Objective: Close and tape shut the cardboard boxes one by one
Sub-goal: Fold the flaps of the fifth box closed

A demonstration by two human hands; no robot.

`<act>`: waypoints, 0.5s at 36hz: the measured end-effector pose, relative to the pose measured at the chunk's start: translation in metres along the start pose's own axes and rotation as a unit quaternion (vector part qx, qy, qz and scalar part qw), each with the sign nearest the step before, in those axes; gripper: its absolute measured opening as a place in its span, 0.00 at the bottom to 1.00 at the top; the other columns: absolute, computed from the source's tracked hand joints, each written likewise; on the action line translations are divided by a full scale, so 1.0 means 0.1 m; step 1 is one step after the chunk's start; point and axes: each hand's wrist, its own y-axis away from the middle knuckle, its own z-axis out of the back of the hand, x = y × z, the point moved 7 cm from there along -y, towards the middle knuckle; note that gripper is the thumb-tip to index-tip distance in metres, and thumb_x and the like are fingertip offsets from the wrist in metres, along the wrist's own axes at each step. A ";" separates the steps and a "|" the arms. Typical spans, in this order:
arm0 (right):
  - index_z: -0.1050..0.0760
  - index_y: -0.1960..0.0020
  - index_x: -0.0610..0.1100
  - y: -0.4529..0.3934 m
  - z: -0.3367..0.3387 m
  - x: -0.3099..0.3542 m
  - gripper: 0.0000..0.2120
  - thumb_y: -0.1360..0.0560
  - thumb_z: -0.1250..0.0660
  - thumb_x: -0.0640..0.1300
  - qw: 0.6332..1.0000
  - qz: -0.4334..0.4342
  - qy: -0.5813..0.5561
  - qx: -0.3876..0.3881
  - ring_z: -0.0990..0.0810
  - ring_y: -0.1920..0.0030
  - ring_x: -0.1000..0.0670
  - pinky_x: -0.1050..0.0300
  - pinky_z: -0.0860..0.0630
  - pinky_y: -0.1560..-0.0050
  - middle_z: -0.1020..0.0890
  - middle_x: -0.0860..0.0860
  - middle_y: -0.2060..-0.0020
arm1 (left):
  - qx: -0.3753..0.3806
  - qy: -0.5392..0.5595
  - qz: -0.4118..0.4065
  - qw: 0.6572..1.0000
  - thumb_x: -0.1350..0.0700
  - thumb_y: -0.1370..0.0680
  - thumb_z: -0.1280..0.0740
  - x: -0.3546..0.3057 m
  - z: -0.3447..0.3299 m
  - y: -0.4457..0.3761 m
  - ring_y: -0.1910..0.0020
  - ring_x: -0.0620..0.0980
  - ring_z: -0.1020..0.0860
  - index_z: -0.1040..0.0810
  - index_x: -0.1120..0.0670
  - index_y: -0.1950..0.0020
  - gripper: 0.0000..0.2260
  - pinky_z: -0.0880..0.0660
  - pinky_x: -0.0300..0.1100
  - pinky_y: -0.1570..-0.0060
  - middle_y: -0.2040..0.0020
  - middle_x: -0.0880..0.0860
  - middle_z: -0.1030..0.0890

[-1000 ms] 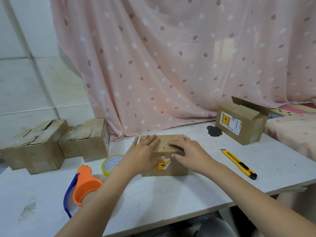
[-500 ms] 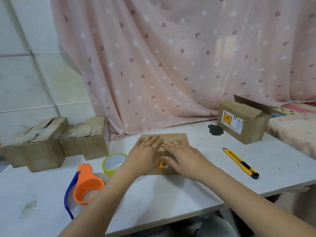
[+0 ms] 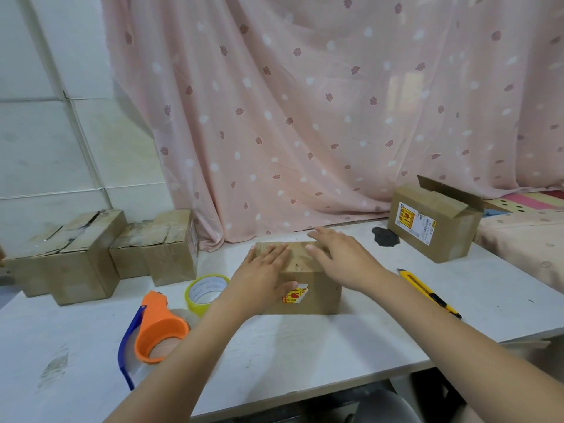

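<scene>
Both hands, left hand (image 3: 265, 270) and right hand (image 3: 341, 256), are pressing flat, fingers spread, on the box (image 3: 317, 288) flaps (untaped); far-right box (image 3: 435, 222) is waiting open.

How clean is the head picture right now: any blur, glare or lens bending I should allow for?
Head view: the right hand is smeared by motion, the left hand on the box sharper; soft daylight glows through the curtain, no harsh glare; faint shadow on the table before the box; wide-angle bending curves the wall's tile lines at left.
</scene>
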 end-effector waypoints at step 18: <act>0.28 0.56 0.42 0.23 0.08 0.13 0.13 0.19 0.41 0.51 0.977 -0.069 0.199 0.010 0.28 0.57 0.41 0.52 0.34 0.60 0.30 0.49 0.63 | -0.005 0.023 -0.048 0.999 0.60 0.16 0.43 0.10 0.14 0.18 0.20 0.50 0.52 0.45 0.36 0.21 0.28 0.55 0.60 0.23 0.19 0.45 0.48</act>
